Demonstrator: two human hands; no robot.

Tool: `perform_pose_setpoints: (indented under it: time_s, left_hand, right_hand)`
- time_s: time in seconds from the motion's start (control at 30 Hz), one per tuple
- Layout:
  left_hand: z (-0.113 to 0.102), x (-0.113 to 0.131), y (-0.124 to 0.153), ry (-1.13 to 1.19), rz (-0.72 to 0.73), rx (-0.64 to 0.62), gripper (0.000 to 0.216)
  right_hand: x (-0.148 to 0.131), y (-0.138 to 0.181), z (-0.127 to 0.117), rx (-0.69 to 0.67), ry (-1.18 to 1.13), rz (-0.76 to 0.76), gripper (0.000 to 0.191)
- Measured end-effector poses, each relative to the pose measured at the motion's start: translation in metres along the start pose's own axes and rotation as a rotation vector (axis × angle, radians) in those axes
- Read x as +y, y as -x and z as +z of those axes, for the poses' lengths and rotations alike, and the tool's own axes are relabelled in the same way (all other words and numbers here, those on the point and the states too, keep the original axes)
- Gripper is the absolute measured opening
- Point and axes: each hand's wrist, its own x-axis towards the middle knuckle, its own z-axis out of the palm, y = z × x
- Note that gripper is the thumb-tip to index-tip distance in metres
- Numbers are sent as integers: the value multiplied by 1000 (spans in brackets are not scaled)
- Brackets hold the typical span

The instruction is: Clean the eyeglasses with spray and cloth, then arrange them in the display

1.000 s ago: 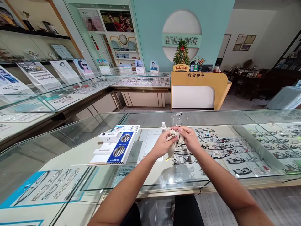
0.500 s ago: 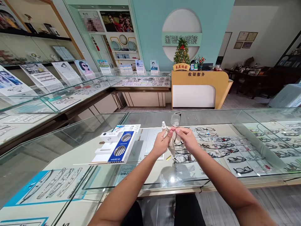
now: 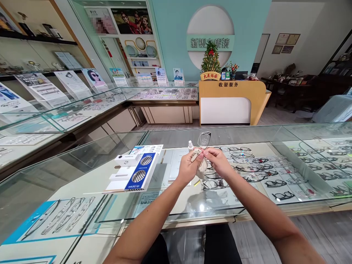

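My left hand [image 3: 189, 167] is closed on a pale beige cloth [image 3: 202, 170], which bunches between the fingers and hangs below them. Held upright over the glass counter is a pair of eyeglasses [image 3: 204, 139] with a thin dark frame; one lens shows above my fingertips, and the other part is hidden by the hands and cloth. My right hand [image 3: 219, 161] pinches the glasses from the right side, its fingertips meeting those of the left. Just behind the left hand stands a small white spray bottle [image 3: 190, 145].
Under the glass top [image 3: 181, 216] lie rows of eyeglasses [image 3: 240, 156]. A blue-and-white display box [image 3: 141, 172] stands left of my hands, and a small yellow strip [image 3: 197, 183] lies near them. Beyond are more glass cases [image 3: 165, 94] and a wooden cashier desk [image 3: 233, 90].
The glasses have tilted and shifted slightly left in my hands. The cloth now bunches higher over the left fingers. The whole view has moved a little.
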Motion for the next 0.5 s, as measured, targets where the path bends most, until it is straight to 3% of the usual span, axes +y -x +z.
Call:
perform_pose_setpoints:
  time_s: [0.17, 0.27, 0.5]
  left_hand:
    - [-4, 1, -6, 17, -33, -123, 83]
    - [-8, -1, -11, 47, -108, -125, 87]
    - [-17, 4, -17, 164, -92, -64, 87]
  right_hand:
    - [-11, -1, -8, -17, -123, 66, 49]
    - [-21, -2, -16, -26, -156, 40, 46]
    - [-29, -2, -22, -180, 101, -5, 43]
